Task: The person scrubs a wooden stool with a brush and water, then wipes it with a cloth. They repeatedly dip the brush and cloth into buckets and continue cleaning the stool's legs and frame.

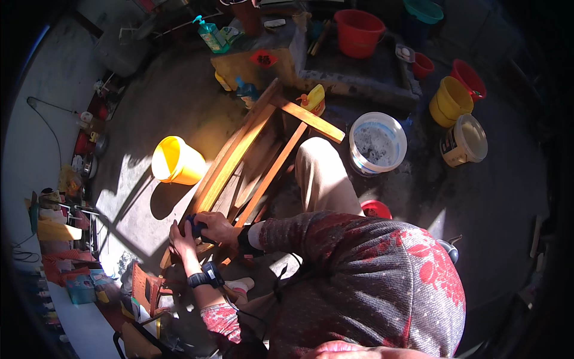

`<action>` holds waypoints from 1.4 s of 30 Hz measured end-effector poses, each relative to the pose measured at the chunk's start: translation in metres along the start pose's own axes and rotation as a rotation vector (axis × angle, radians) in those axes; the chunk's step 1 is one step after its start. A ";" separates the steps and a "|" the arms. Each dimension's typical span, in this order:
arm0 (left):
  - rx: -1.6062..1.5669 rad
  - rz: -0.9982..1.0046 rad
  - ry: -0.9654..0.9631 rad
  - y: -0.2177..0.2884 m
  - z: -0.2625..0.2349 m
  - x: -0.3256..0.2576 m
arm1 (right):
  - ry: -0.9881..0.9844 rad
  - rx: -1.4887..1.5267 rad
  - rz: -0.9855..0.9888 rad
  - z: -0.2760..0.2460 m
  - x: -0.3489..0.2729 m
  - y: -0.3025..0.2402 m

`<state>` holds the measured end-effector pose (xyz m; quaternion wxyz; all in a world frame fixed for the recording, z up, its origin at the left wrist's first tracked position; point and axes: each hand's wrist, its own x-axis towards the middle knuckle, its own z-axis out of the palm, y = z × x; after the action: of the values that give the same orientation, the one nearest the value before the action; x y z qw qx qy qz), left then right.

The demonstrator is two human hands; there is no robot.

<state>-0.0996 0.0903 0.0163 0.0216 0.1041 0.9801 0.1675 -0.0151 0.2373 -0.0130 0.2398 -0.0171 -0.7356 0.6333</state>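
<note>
A long piece of brown wooden furniture [234,154], like a bench with a crosspiece and a slim rail, slants from the upper middle toward my hands at the lower left. My right hand [219,228] is closed on a dark blue cloth [195,224] against the wood; the cloth is mostly hidden by the fingers. Close beside it, my left hand [183,242] grips the near end of the bench, its fingers bent and partly hidden. Both wrists carry dark bands. One bent knee [320,167] is beside the slim rail.
A yellow bucket [177,160] stands left of the bench. On the right are a white bucket of foamy water [378,143], a yellow bucket [450,102] and a cream tub [464,141]. Bottles [246,91] stand by the concrete ledge [359,85]; cluttered shelving [72,257] lines the left.
</note>
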 end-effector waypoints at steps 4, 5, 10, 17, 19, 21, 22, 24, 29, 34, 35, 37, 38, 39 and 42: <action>0.234 -0.064 -0.045 0.008 0.003 0.009 | 0.256 0.191 0.038 -0.105 0.045 -0.029; 0.256 -0.063 -0.008 0.016 0.003 0.003 | 0.268 0.273 0.067 -0.135 0.057 -0.032; 0.099 0.478 0.171 0.107 0.048 -0.055 | 0.448 -0.199 0.097 -0.271 0.077 -0.015; 0.188 0.403 -0.114 0.176 0.123 -0.066 | 0.830 -0.238 0.545 -0.368 0.068 0.042; 0.200 0.345 -0.104 0.174 0.124 -0.058 | 0.816 -0.241 0.754 -0.375 0.069 0.057; 0.136 0.259 -0.152 0.172 0.122 -0.044 | 0.764 -0.354 0.796 -0.375 0.073 0.069; 0.104 0.217 -0.191 0.171 0.120 -0.038 | 0.739 -0.420 0.830 -0.375 0.075 0.073; 0.155 0.316 -0.080 0.169 0.117 -0.024 | 0.607 -0.549 0.895 -0.374 0.080 0.078; 0.093 0.312 -0.077 0.162 0.109 0.004 | 0.554 -0.530 0.783 -0.373 0.092 0.072; 0.080 0.331 -0.035 0.154 0.090 0.024 | 0.512 -0.598 0.674 -0.361 0.104 0.056; 0.020 0.320 -0.048 0.152 0.085 0.028 | 0.521 -0.575 0.679 -0.359 0.107 0.052; 0.031 0.356 -0.030 0.149 0.078 0.033 | 0.463 -0.583 0.657 -0.355 0.111 0.043; 0.029 0.369 -0.029 0.147 0.074 0.035 | 0.467 -0.583 0.634 -0.354 0.112 0.039; 0.047 0.380 -0.022 0.146 0.071 0.037 | 0.453 -0.572 0.634 -0.353 0.113 0.033; 0.103 0.391 0.001 0.142 0.064 0.039 | 0.428 -0.525 0.596 -0.352 0.115 0.017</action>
<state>-0.1052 0.2499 0.0027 -0.0172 0.2933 0.9485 0.1181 0.0102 0.6039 0.0387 0.1813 -0.4189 -0.7682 0.4490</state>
